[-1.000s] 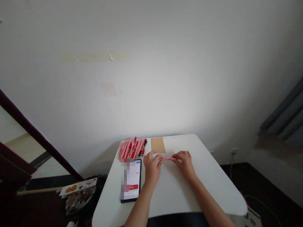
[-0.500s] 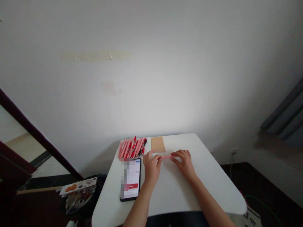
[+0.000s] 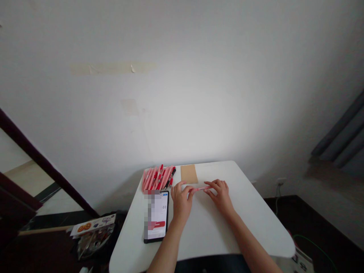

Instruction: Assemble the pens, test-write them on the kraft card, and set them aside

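Note:
A slim pink pen (image 3: 201,189) is held level over the white table (image 3: 209,227), one end in each hand. My left hand (image 3: 182,201) pinches its left end between thumb and fingers. At the other end, my right hand (image 3: 222,198) grips it with thumb and fingertips. A pale section shows along the pen between the hands; whether it is in one piece is too small to tell. Behind my left hand, at the table's far left, lies a pile of pink, red and black pens (image 3: 157,179).
A phone (image 3: 158,212) with a lit screen lies left of my left forearm. A flat brown card (image 3: 189,174) rests near the wall (image 3: 199,113). On the floor to the left, a box (image 3: 92,225) sits on a filled black bag (image 3: 95,244).
A pale section now shows in the middle of the pen, which looked plain pink before. Both hands stay nearly in place. The digits on the phone screen have changed.

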A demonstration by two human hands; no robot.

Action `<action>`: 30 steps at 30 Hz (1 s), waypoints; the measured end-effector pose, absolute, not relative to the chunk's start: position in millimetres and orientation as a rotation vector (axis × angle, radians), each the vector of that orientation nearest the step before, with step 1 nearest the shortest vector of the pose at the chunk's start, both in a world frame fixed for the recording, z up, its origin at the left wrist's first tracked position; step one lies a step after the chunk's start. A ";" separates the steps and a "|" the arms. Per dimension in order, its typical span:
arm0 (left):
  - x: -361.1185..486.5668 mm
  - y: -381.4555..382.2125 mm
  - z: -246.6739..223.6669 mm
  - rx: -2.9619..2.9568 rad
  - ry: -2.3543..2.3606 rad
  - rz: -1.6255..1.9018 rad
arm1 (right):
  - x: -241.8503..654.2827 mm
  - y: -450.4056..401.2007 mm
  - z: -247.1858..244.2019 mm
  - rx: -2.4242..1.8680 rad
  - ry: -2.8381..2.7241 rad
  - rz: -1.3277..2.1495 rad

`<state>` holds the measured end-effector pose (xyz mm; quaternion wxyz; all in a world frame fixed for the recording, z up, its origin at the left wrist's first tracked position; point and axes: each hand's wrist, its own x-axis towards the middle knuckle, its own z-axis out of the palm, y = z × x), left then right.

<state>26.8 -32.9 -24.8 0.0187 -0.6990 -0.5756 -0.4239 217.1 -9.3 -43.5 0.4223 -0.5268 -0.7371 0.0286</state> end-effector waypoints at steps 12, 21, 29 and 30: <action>27.6 -35.1 -22.3 -2.190 -1.785 -1.355 | 215.7 -11.2 -39.6 -1.324 -1.867 0.122; 25.7 -34.1 -22.1 -2.207 -1.750 -1.365 | 215.7 -10.7 -41.9 -1.320 -1.875 0.145; 26.6 -33.3 -23.1 -2.117 -1.775 -1.366 | 216.5 -8.0 -45.0 -1.253 -1.835 0.169; 26.9 -33.3 -23.0 -2.117 -1.771 -1.374 | 216.5 -7.9 -45.0 -1.248 -1.837 0.166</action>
